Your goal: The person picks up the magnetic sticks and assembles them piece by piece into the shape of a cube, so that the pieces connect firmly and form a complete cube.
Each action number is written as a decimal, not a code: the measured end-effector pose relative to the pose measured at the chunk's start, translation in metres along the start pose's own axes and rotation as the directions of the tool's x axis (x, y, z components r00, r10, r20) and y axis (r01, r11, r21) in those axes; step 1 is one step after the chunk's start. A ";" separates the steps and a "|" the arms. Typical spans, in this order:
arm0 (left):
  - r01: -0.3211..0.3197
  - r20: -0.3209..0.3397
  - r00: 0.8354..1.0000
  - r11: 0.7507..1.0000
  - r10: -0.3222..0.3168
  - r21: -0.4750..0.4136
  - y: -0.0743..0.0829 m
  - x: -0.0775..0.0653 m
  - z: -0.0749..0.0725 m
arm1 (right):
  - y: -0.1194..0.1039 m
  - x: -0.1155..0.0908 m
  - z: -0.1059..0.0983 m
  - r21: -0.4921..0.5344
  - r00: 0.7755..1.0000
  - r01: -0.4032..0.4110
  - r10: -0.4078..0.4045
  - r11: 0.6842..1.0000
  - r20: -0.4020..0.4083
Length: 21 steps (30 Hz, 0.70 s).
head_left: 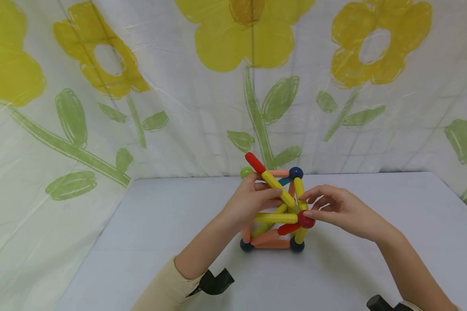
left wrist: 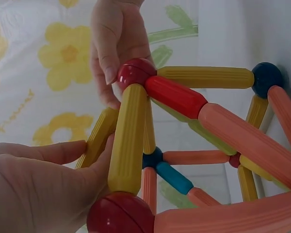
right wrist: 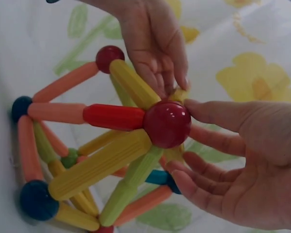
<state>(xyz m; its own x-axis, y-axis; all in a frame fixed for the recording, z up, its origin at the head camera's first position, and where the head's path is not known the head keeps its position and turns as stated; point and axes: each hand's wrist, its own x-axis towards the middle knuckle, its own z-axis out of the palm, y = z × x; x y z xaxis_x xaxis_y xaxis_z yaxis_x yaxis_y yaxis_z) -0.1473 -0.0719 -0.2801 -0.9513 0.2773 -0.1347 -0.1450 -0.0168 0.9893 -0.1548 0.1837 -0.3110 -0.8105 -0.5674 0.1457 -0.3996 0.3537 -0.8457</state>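
Note:
A frame of coloured toy building sticks and balls stands on the table. My left hand [head_left: 253, 199] pinches a yellow stick [head_left: 274, 183] between thumb and fingers. This stick slants up to the left with a red stick [head_left: 254, 162] at its upper end; its lower end lies near a red ball [head_left: 306, 219]. My right hand [right wrist: 252, 160] holds that red ball [right wrist: 167, 124], thumb on it and the other fingers curved behind. Several sticks meet at the ball, among them a yellow stick [left wrist: 128, 138] and a red stick [left wrist: 177, 96]. Fingers partly hide the joint.
Dark blue balls [head_left: 247, 245] form lower corners, joined by orange sticks [head_left: 271, 244]. A green ball [head_left: 246, 172] and another dark blue ball [head_left: 296, 173] sit at the back. The white table [head_left: 171, 224] meets a flower-printed curtain [head_left: 187, 142].

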 end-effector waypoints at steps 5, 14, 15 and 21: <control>0.048 -0.020 0.999 0.998 -0.048 0.034 -0.002 0.005 0.009 | 0.000 0.002 0.001 0.027 1.000 -0.014 0.014 1.000 0.012; 0.026 -0.086 0.996 0.996 -0.019 0.087 0.002 0.006 0.007 | -0.001 0.002 0.002 0.024 1.000 -0.025 0.025 0.999 0.008; 0.009 -0.104 0.995 0.995 0.001 0.098 0.003 0.007 0.005 | -0.001 0.002 0.002 0.027 1.000 -0.026 0.026 0.999 0.009; -0.095 -0.163 0.979 0.978 0.126 0.187 0.017 0.014 -0.015 | 0.000 0.001 0.003 0.025 1.000 -0.025 0.025 0.999 0.017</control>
<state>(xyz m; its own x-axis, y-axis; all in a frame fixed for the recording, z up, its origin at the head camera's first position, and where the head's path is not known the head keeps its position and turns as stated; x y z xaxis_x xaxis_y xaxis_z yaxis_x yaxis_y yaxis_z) -0.1673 -0.0825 -0.2660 -0.9935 0.1131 -0.0158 -0.0003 0.1364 0.9907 -0.1540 0.1814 -0.3121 -0.8127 -0.5711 0.1158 -0.3681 0.3489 -0.8619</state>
